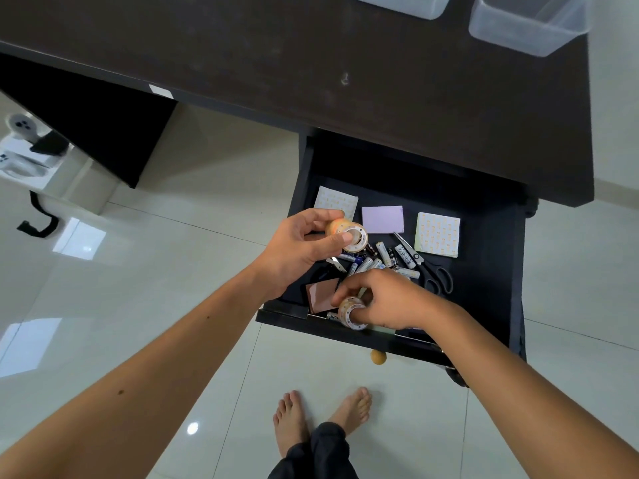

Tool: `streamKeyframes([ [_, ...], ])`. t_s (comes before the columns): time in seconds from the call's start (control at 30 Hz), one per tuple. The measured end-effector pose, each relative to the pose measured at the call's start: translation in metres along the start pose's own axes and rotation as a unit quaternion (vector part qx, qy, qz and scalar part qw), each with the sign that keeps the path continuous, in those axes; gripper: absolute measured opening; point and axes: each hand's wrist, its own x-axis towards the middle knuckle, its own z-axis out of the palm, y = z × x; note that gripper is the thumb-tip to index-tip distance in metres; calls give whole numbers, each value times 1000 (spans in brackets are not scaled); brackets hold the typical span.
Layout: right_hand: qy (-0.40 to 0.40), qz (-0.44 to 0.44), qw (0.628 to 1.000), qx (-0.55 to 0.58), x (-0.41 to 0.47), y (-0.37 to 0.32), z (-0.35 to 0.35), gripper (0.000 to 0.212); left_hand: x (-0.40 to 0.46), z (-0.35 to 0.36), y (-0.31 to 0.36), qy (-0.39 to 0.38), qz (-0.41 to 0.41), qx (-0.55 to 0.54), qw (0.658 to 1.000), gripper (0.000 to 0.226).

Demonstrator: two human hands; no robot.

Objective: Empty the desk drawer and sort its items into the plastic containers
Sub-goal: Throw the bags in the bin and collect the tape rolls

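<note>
The black desk drawer (491, 271) stands pulled open under the dark desk. My left hand (297, 247) holds a roll of tape (349, 233) above the drawer's left side. My right hand (390, 299) grips a second tape roll (351, 311) at the drawer's front edge. Inside lie several batteries (383, 257), black scissors (432, 271), a purple sticky-note pad (383, 218), two patterned note pads (437, 235) (333, 200) and a brown pad (321, 293). Two clear plastic containers (525, 25) (401, 3) stand on the desk at the far edge.
The dark desk top (311, 63) spans the upper view. A round wooden knob (378, 356) juts from the drawer front. My bare feet (321, 416) stand on the glossy tile floor below it. A white unit with cables (31, 157) sits at the far left.
</note>
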Motion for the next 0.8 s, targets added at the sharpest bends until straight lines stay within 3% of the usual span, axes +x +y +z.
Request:
streamKeyframes([
  [0.23, -13, 24, 998, 58, -4, 9, -5, 32, 2, 0, -1, 5, -3, 5, 1000, 44],
  [0.8, 138, -57, 974, 168, -43, -44, -93, 33, -12, -32, 76, 70, 16, -42, 996, 50],
])
